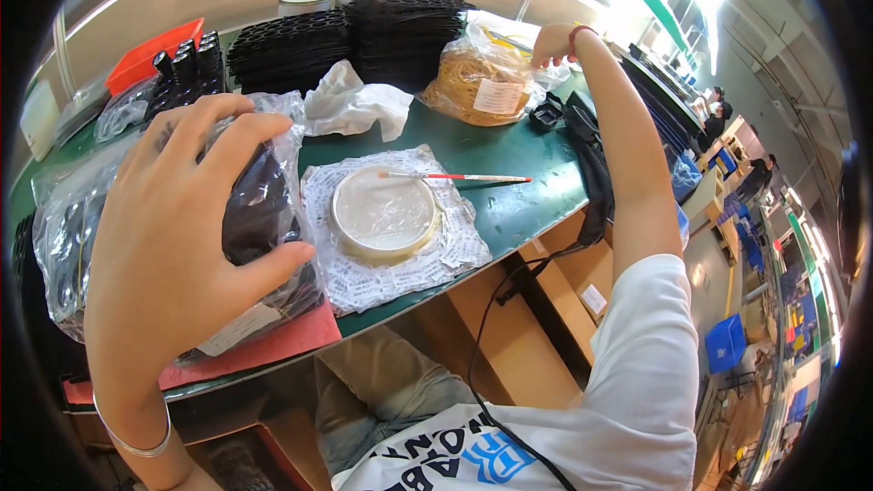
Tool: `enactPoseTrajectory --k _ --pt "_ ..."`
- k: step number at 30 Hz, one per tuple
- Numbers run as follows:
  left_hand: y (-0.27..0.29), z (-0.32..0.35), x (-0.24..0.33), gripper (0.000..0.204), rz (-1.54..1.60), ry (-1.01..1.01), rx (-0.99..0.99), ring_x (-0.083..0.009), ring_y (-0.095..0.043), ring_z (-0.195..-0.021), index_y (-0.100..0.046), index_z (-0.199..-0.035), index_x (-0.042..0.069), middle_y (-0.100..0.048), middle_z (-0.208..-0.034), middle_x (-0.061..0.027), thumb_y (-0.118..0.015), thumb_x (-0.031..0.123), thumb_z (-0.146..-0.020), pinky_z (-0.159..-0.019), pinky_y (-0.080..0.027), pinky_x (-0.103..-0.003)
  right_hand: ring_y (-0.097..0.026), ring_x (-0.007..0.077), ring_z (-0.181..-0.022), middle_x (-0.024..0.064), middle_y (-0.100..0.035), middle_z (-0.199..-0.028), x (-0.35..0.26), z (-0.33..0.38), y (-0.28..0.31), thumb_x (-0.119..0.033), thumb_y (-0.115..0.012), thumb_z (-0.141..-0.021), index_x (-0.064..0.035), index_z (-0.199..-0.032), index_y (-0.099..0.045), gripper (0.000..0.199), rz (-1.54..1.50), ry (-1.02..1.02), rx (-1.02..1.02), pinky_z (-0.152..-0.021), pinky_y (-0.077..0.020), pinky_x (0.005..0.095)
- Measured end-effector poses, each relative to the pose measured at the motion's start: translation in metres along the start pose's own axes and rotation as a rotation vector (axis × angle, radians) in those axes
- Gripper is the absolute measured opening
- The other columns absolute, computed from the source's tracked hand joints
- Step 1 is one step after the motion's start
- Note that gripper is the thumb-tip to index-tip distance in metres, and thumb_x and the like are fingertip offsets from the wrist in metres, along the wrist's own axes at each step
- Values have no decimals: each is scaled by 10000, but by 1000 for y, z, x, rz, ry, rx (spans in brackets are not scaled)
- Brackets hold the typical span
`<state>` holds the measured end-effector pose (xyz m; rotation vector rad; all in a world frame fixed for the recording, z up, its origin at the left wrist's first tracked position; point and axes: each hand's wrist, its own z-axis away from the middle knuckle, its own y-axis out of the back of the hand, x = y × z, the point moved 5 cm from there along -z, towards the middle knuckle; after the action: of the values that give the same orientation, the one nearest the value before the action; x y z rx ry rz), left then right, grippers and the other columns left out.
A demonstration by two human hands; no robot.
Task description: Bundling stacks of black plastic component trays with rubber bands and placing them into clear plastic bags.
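My left hand (173, 236) is spread wide over a clear plastic bag (68, 255) of glossy black parts, thumb and fingers apart. Far off to the right, my right hand (554, 44) is at the edge of a clear bag of tan rubber bands (477, 82), its fingers curled downward. Whatever is between those fingers is too small to tell. Between the hands, a round shallow dish (384, 211) with a whitish, shiny content rests on a printed paper-like pad (350, 286). A thin red-handled brush (455, 176) lies across the dish rim, its handle reaching past the pad.
Stacks of black perforated trays (405, 36) stand at the back, beside black cylinders (195, 64) and a red bin (155, 56). Crumpled white tissue (359, 102) lies in front of them. A black cable (496, 305) hangs over the table edge. Cardboard boxes (509, 332) sit below.
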<state>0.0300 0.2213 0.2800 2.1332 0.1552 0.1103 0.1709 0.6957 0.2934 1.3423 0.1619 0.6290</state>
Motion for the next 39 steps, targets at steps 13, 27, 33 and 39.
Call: enactPoseTrajectory --k 13,27,33,39 --pt "8 5 -3 813 18 -1 99 -354 -436 -1145 -470 -1232 90 -452 -1262 -140 -732 446 -549 -967 -339 -417 -502 23 -684 -41 -572 -738 -29 108 47 -272 -535 -883 -97 -904 -573 180 -775 671 425 -598 -374 171" --pt "19 39 59 594 290 -53 512 -172 -570 -717 -555 -1112 32 -607 -949 -81 -774 252 -606 -584 -457 -269 -573 73 -702 23 -595 -793 -161 299 15 -100 -586 -867 0 -914 -552 116 -949 1296 -48 -645 -459 208" --pt "-53 70 57 273 1307 328 199 -43 -475 -528 -586 -1096 33 -577 -664 -37 -617 145 -849 -471 -369 -182 -518 33 -668 -15 -566 -736 -207 337 -12 -158 -602 -859 -26 -867 -567 137 -720 1544 21 -599 -403 204" --pt "-68 96 45 160 1384 454 156 -20 -537 -621 -645 -978 6 -634 -719 -18 -584 111 -874 -521 -405 -156 -512 60 -662 17 -527 -783 -205 324 -26 -110 -593 -865 9 -877 -535 132 -929 1389 9 -600 -407 191"
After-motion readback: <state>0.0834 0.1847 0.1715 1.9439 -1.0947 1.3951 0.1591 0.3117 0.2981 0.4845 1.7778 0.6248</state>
